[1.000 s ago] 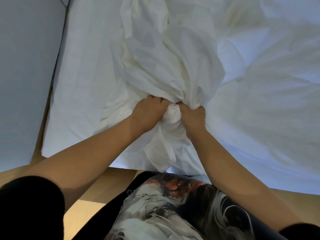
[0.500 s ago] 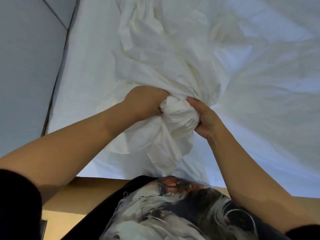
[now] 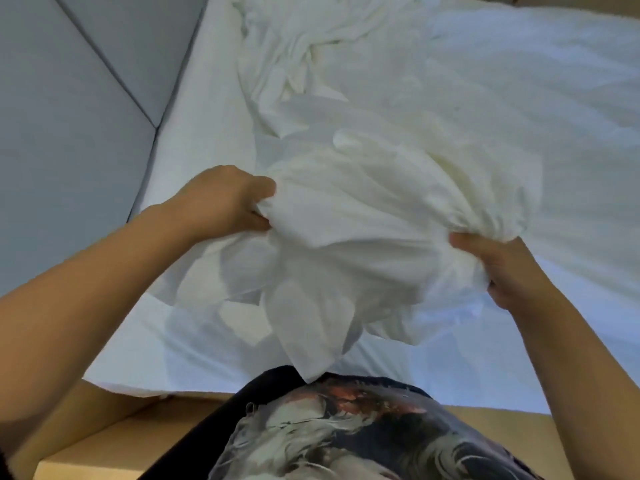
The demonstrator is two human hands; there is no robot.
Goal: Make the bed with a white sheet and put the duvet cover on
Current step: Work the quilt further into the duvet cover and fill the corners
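1. Duvet cover [image 3: 381,216]: white to cream, gathered into a thick crumpled wad with deep folds; loose pointed flap hanging down toward printed shirt [image 3: 346,434].
2. Location: held over near edge of bed [image 3: 114,434], remainder trailing away across white sheet [image 3: 207,109].
3. Left hand [image 3: 221,202]: fingers [image 3: 258,216] clenched into wad's left side.
4. Right hand [image 3: 505,268]: fingers grasping wad's right side, lower down.
5. Grey padded panel [image 3: 69,98] along bed's left.

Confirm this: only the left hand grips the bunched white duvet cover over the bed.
No. The head view shows both the left hand and the right hand gripping the bunched white duvet cover over the bed.
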